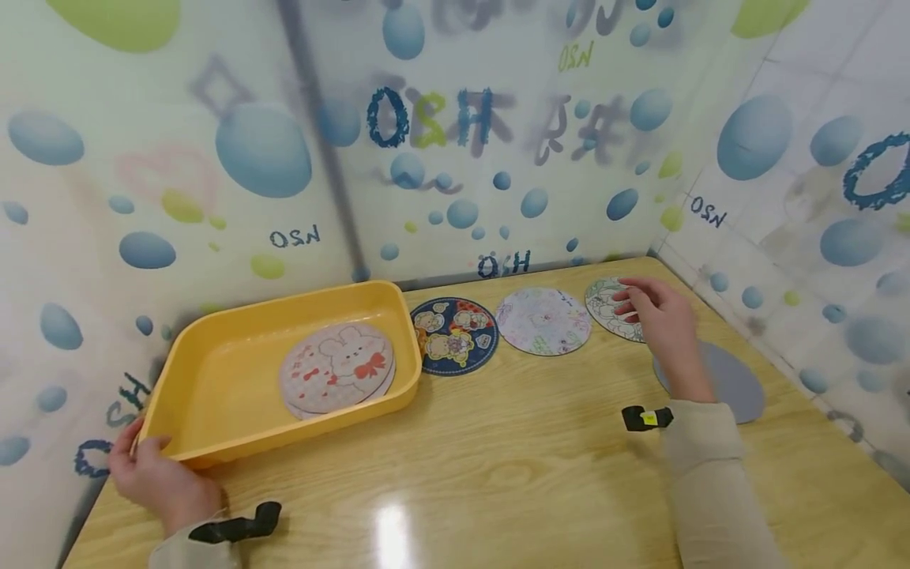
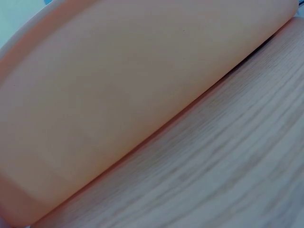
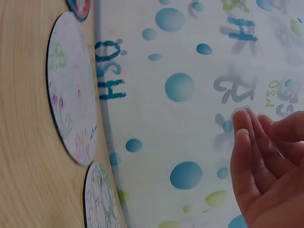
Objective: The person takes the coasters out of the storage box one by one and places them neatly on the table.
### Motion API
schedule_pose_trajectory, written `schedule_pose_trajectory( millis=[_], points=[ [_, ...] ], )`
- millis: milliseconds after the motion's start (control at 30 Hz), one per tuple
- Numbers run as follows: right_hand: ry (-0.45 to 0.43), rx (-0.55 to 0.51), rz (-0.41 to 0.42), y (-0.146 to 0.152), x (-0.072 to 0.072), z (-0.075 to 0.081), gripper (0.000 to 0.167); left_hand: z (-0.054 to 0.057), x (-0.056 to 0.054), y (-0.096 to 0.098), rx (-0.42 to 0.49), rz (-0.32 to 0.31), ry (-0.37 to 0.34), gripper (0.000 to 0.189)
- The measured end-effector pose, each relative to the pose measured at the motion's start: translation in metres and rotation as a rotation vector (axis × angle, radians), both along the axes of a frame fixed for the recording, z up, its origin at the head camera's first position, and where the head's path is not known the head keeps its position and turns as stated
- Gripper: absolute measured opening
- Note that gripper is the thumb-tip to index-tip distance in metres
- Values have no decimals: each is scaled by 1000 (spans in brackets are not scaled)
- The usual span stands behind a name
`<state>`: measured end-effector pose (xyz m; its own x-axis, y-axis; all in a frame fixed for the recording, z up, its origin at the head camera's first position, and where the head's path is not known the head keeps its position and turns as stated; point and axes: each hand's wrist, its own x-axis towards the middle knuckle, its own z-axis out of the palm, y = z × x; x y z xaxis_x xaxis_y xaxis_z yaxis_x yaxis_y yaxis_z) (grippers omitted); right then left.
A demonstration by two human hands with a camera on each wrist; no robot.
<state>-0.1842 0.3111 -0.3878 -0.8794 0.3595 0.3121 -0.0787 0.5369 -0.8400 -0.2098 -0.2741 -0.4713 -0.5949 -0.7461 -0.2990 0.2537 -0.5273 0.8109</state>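
With thumb at the rim and fingers round the outside, my left hand (image 1: 159, 482) grips the near left corner of a yellow plastic tray (image 1: 306, 427). Inside the tray lie stacked round mats, the top pink one (image 1: 334, 371) printed with a bunny and red bow. In the left wrist view the tray's side wall (image 2: 133, 85) fills most of the picture. My right hand (image 1: 664, 328), fingers loosely bent and holding nothing, is over a round mat with line drawings (image 1: 601, 304), partly covering it. The right wrist view shows these fingers (image 3: 242, 161) against the curtain.
A dark blue mat with cartoon bears (image 1: 455, 340) and a pale scribbled mat (image 1: 543, 320) lie right of the tray along the table's back edge. A plain grey mat (image 1: 732, 383) lies partly under my right forearm. A dotted curtain (image 1: 462, 182) hangs behind the wooden table (image 1: 498, 474).
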Motion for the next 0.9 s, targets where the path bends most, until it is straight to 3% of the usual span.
schedule_pose_trajectory(
  millis=[167, 300, 433, 667, 900],
  points=[
    [3, -91, 72, -25, -11, -3, 33, 2, 12, -11, -7, 31, -31, 37],
    [23, -129, 96, -43, -10, 5, 30, 2, 16, -15, 6, 22, -19, 38],
    [51, -113, 108, -55, -7, 15, 30, -1, 15, -12, 3, 23, 15, 37],
    [67, -148, 109, -49, -24, 5, 33, -3, 5, 1, -21, 11, 60, 34],
    [73, -198, 199, -85, -37, 8, 31, -1, 3, 5, -16, -6, 86, 35]
  ],
)
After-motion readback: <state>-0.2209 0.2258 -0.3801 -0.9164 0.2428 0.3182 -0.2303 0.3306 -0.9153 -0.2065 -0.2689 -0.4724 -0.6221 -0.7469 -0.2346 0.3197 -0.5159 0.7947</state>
